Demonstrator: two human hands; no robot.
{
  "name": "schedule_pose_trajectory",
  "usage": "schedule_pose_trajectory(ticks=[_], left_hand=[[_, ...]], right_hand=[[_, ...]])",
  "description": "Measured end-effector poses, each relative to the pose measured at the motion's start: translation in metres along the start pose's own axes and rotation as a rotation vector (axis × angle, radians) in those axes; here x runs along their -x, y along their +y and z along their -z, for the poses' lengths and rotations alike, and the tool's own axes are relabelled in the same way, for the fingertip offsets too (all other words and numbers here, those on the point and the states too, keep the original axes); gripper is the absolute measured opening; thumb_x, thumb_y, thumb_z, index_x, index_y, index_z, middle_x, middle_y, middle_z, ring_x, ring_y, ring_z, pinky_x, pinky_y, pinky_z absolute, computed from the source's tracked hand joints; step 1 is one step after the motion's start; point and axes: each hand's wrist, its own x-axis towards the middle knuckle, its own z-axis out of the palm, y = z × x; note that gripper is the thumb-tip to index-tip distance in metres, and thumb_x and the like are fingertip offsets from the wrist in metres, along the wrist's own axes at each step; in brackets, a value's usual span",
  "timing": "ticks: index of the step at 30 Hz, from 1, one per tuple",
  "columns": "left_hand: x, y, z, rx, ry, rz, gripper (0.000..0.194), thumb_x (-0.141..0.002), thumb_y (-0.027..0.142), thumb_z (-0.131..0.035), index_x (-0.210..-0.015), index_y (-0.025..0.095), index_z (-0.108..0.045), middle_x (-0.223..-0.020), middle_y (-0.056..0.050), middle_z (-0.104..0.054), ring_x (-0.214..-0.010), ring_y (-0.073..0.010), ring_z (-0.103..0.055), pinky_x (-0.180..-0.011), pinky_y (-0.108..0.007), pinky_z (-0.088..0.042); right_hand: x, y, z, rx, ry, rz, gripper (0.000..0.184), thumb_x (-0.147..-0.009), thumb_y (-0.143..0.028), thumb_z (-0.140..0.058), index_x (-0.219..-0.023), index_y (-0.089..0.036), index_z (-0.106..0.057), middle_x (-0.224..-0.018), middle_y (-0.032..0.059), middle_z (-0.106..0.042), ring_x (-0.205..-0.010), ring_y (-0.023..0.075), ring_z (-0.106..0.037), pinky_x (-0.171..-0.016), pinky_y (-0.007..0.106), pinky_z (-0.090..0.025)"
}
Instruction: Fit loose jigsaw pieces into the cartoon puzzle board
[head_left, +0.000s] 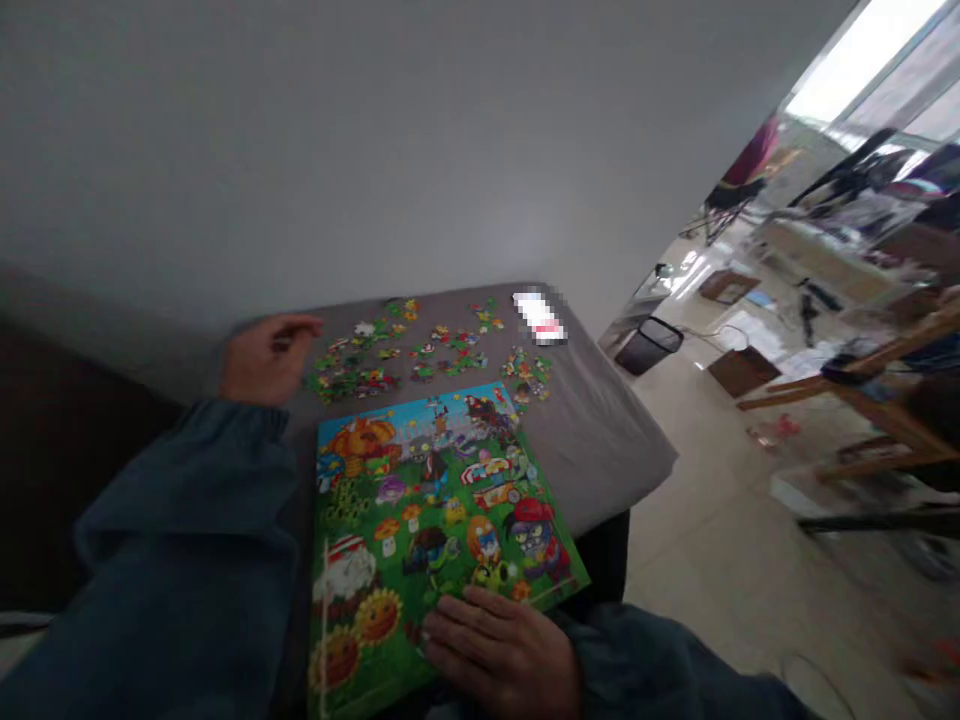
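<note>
The open right hand point(499, 650) lay flat on the illustrated puzzle board point(427, 500), cut off below; the curled left hand point(266, 360), just beside scattered jigsaw pieces point(427, 350), showed no clear grip.

white item point(538, 317) pixelated | puzzle board point(442, 500) btm cut off | loose pcs point(427, 352) too small to ID

I'm getting a dim feed: the window point(862, 60) at far right blows out white and throws glare along the pale floor point(720, 570), while the grey wall point(300, 150) stays flat and shadowy. The puzzle box point(442, 520) sits in soft shade, and the right edge smears and bends.
</note>
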Motion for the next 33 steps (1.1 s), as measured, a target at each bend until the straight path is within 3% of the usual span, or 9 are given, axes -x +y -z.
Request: schedule_pose_trajectory(ticks=[5,9,11,13,17,20,23,28,33], left_hand=[[0.008,-0.029,-0.028,-0.047,0.013,0.03,0.036,-0.095,0.037,-0.064,-0.125,0.017,-0.061,-0.124,-0.01,-0.065,-0.103,-0.0241,-0.067,-0.087,-0.045,-0.059],[0.011,-0.045,-0.039,-0.132,-0.002,-0.098,0.036,-0.094,0.036,-0.065,-0.125,0.017,-0.061,-0.128,-0.011,-0.064,-0.111,-0.0267,-0.065,-0.093,-0.05,-0.056],[0.015,-0.048,-0.044,-0.168,-0.058,-0.195,0.035,-0.094,0.036,-0.065,-0.125,0.018,-0.062,-0.132,-0.011,-0.063,-0.117,-0.0281,-0.062,-0.099,-0.053,-0.052],[0.02,-0.05,-0.05,-0.2,-0.122,-0.275,0.032,-0.093,0.038,-0.066,-0.119,0.02,-0.066,-0.138,-0.011,-0.06,-0.128,-0.0305,-0.055,-0.108,-0.058,-0.044],[0.025,-0.056,-0.061,-0.241,-0.203,-0.329,0.025,-0.087,0.047,-0.067,-0.103,0.029,-0.076,-0.14,-0.008,-0.062,-0.139,-0.0373,-0.044,-0.113,-0.064,-0.033],[0.023,-0.062,-0.063,-0.257,-0.212,-0.317,0.03,-0.087,0.051,-0.061,-0.106,0.032,-0.076,-0.137,-0.008,-0.065,-0.136,-0.0383,-0.048,-0.11,-0.063,-0.036],[0.021,-0.063,-0.062,-0.266,-0.205,-0.325,0.032,-0.087,0.051,-0.057,-0.106,0.033,-0.076,-0.136,-0.007,-0.066,-0.136,-0.0371,-0.049,-0.111,-0.06,-0.037],[0.022,-0.062,-0.059,-0.269,-0.206,-0.35,0.032,-0.083,0.056,-0.059,-0.095,0.032,-0.077,-0.132,-0.005,-0.069,-0.131,-0.0364,-0.054,-0.108,-0.058,-0.041],[0.024,-0.064,-0.059,-0.281,-0.193,-0.345,0.036,-0.082,0.061,-0.057,-0.089,0.03,-0.074,-0.131,-0.007,-0.07,-0.13,-0.038,-0.055,-0.106,-0.06,-0.042]], right_hand=[[0.004,0.0,-0.013,0.036,0.082,0.103,0.02,-0.101,-0.026,-0.057,-0.111,-0.021,-0.073,-0.123,-0.0052,-0.075,-0.121,0.0124,-0.064,-0.122,0.03,-0.037],[-0.016,0.02,0.015,-0.187,-0.116,0.269,0.035,-0.108,-0.023,-0.038,-0.12,-0.02,-0.07,-0.128,-0.005,-0.072,-0.126,0.0109,-0.061,-0.116,0.022,-0.041],[-0.036,0.047,0.041,-0.32,-0.262,0.203,0.037,-0.107,-0.027,-0.037,-0.125,-0.014,-0.067,-0.126,0.0002,-0.073,-0.127,0.0152,-0.061,-0.112,0.025,-0.046],[-0.06,0.087,0.067,-0.401,-0.281,0.085,0.038,-0.104,-0.025,-0.039,-0.125,-0.009,-0.066,-0.118,0.0084,-0.076,-0.116,0.0173,-0.068,-0.104,0.028,-0.053],[-0.103,0.191,0.096,-0.34,-0.172,-0.343,0.028,-0.099,-0.022,-0.052,-0.117,-0.018,-0.072,-0.109,0.0071,-0.078,-0.099,0.0158,-0.074,-0.089,0.03,-0.058],[-0.125,0.263,0.088,-0.267,-0.075,-0.482,0.027,-0.098,-0.025,-0.053,-0.116,-0.018,-0.072,-0.104,0.0082,-0.079,-0.095,0.0185,-0.075,-0.088,0.035,-0.058],[-0.131,0.309,0.062,-0.216,0.01,-0.593,0.027,-0.1,-0.025,-0.051,-0.116,-0.016,-0.071,-0.103,0.0092,-0.078,-0.092,0.0191,-0.074,-0.086,0.036,-0.058],[-0.104,0.339,0.018,-0.131,0.119,-0.735,0.033,-0.098,-0.036,-0.061,-0.125,-0.016,-0.061,-0.123,0.0097,-0.065,-0.104,0.0211,-0.066,-0.088,0.042,-0.058],[-0.079,0.348,0.003,-0.095,0.134,-0.736,0.029,-0.099,-0.035,-0.059,-0.122,-0.018,-0.063,-0.123,0.0096,-0.065,-0.104,0.0203,-0.066,-0.091,0.041,-0.057]])
